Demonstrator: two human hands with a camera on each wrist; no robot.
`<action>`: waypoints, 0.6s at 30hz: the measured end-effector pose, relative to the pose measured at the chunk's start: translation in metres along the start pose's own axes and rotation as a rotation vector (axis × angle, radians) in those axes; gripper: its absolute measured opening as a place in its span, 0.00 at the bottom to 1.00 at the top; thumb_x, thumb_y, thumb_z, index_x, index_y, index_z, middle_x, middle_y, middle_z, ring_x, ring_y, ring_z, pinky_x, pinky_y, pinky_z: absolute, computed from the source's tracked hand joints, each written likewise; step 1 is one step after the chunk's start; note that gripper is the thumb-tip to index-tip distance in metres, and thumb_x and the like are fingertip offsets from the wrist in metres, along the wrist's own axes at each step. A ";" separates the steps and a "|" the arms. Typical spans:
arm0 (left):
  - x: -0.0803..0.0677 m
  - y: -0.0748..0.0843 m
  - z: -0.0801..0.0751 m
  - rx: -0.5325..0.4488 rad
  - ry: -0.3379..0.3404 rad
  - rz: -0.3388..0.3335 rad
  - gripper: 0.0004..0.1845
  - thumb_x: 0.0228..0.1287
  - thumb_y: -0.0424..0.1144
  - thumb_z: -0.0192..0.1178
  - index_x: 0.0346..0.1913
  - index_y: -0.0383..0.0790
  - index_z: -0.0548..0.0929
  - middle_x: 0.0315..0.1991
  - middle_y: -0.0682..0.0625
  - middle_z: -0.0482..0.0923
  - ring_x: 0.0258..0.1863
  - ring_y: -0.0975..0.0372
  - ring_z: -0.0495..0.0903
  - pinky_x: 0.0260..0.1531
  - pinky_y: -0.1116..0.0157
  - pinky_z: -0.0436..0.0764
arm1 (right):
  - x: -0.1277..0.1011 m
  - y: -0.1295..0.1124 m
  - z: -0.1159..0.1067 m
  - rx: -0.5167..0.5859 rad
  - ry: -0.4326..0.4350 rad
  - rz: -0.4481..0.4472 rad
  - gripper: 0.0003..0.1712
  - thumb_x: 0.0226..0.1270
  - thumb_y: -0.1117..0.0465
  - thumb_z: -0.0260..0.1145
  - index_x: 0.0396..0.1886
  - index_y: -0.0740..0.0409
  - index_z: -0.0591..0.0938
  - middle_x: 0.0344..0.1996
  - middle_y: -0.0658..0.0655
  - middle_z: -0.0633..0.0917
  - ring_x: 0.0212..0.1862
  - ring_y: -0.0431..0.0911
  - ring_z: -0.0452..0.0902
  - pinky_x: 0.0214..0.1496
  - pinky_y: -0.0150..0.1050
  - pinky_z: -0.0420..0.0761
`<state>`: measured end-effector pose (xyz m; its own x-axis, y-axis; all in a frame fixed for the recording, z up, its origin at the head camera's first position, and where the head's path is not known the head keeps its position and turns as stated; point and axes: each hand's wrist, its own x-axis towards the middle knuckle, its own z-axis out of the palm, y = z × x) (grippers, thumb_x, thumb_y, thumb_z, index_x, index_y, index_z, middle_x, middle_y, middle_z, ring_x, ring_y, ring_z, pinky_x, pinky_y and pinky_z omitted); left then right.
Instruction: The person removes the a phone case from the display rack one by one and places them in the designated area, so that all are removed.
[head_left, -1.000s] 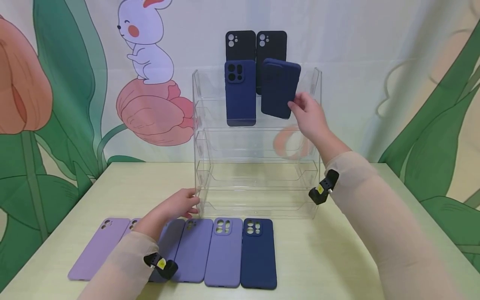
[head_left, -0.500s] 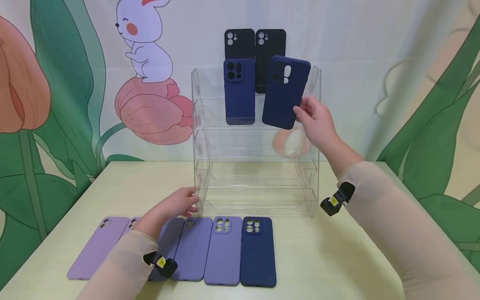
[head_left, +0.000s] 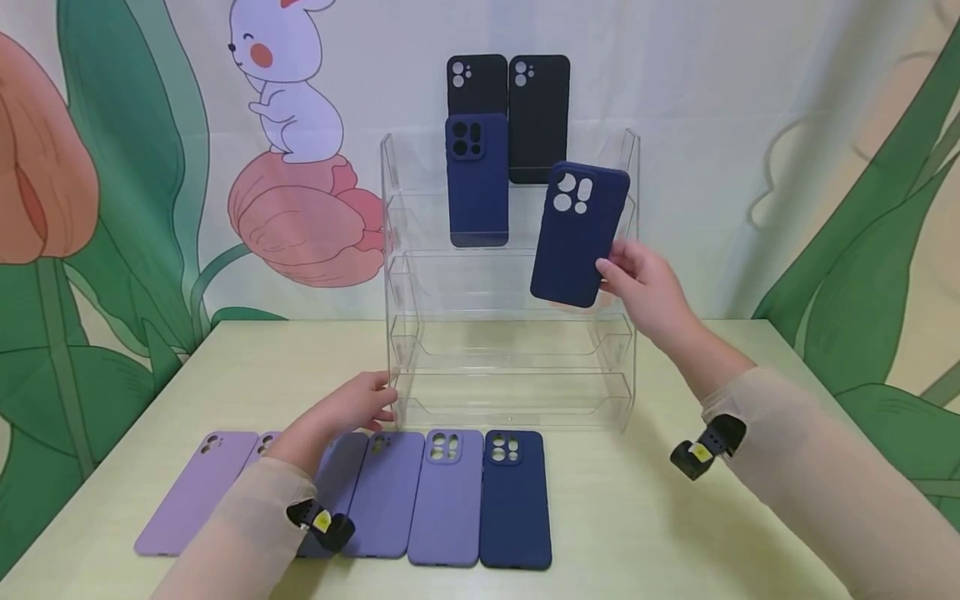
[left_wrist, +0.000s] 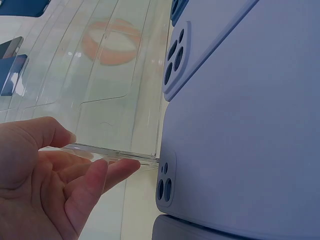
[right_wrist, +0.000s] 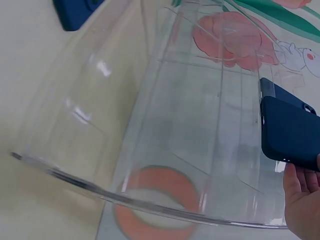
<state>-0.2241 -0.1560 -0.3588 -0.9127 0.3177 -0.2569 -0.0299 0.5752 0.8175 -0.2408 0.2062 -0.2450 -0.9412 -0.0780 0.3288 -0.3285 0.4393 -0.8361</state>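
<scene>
My right hand (head_left: 647, 287) pinches a dark blue phone case (head_left: 579, 242) by its lower right edge. The case tilts slightly, its camera holes uppermost, in front of the right part of a clear stepped display rack (head_left: 517, 358). In the right wrist view this case (right_wrist: 290, 132) shows beside the fingers. My left hand (head_left: 352, 404) grips the rack's lower left side panel, thumb on one face and fingers on the other in the left wrist view. Another dark blue case (head_left: 477, 192) stands on an upper tier, below two black cases (head_left: 538, 125) on the top tier.
On the table (head_left: 637, 517), several purple cases (head_left: 446, 508) lie in a row before the rack, partly hidden by the left forearm. A dark blue case (head_left: 515, 508) ends that row on the right. A printed curtain (head_left: 697, 167) hangs behind.
My right hand has brought the dark blue case down and slightly right, away from the upper tier. The case has turned, so its camera holes now show fully. My left hand stays on the rack.
</scene>
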 end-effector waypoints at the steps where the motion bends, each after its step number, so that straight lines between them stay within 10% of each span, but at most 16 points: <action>1: 0.000 0.000 0.000 0.001 0.001 -0.002 0.24 0.68 0.33 0.41 0.65 0.27 0.63 0.55 0.33 0.73 0.46 0.49 0.79 0.37 0.58 0.81 | -0.003 0.002 0.000 -0.006 -0.009 0.008 0.19 0.72 0.60 0.53 0.55 0.70 0.71 0.47 0.67 0.79 0.46 0.49 0.77 0.52 0.43 0.76; 18: 0.000 -0.001 -0.001 0.003 0.002 0.007 0.24 0.68 0.33 0.40 0.65 0.27 0.63 0.56 0.33 0.72 0.47 0.49 0.79 0.35 0.60 0.80 | -0.056 0.027 0.009 -0.005 -0.151 0.117 0.22 0.72 0.58 0.53 0.57 0.70 0.69 0.47 0.67 0.78 0.49 0.55 0.77 0.49 0.40 0.77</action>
<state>-0.2248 -0.1573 -0.3596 -0.9138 0.3200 -0.2503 -0.0226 0.5752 0.8177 -0.1975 0.2148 -0.2899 -0.9743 -0.1596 0.1590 -0.2157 0.4580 -0.8624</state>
